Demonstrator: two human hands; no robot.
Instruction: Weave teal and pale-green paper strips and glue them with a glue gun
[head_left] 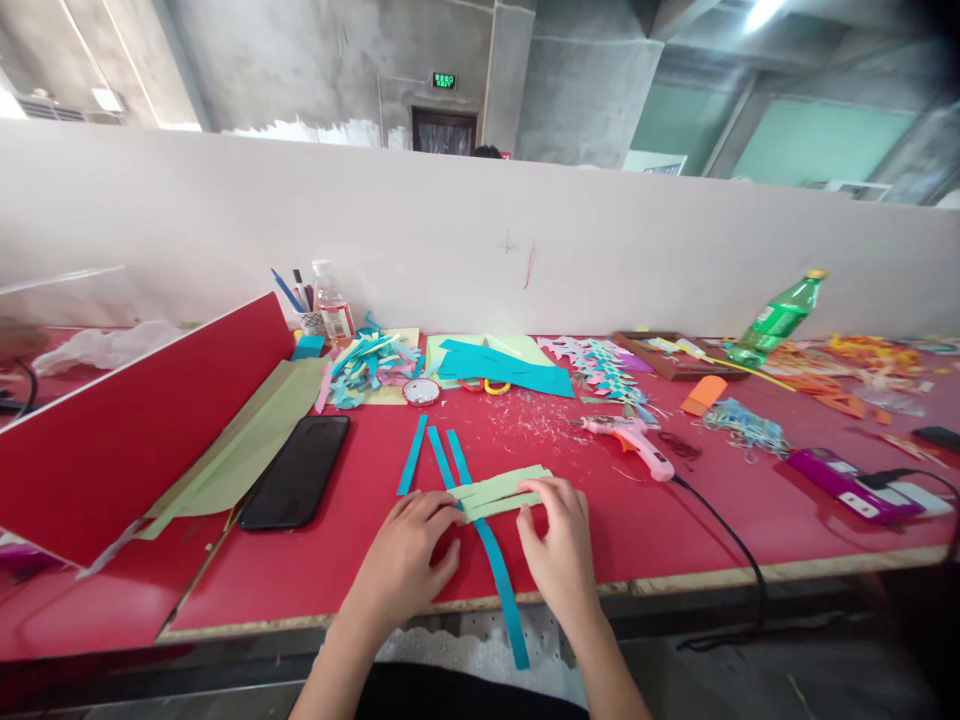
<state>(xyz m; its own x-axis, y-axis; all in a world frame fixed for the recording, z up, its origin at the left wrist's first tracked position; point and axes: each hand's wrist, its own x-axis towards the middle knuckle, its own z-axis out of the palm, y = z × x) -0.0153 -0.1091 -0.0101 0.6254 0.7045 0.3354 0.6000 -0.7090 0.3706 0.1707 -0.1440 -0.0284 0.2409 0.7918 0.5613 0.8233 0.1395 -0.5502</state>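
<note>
Several light green paper strips [501, 490] lie sideways, close together, between my two hands. Fingers of my left hand [409, 550] press on their left end, the thumb curled below. My right hand [561, 540] has index finger and thumb at the right end of the same strips. A long blue paper strip [499, 570] runs beneath the green ones and hangs past the table's front edge. Just beyond my left hand lie another blue strip [441, 456] and a shorter blue strip [413, 455]. The fingertips' exact hold is partly hidden.
A pink glue gun [634, 440] with a black cord lies to the right. On the left are a black phone [296, 475] and a red board [165, 420]. Paper scraps [375, 365], blue sheets [502, 367] and a green bottle [780, 320] stand farther back.
</note>
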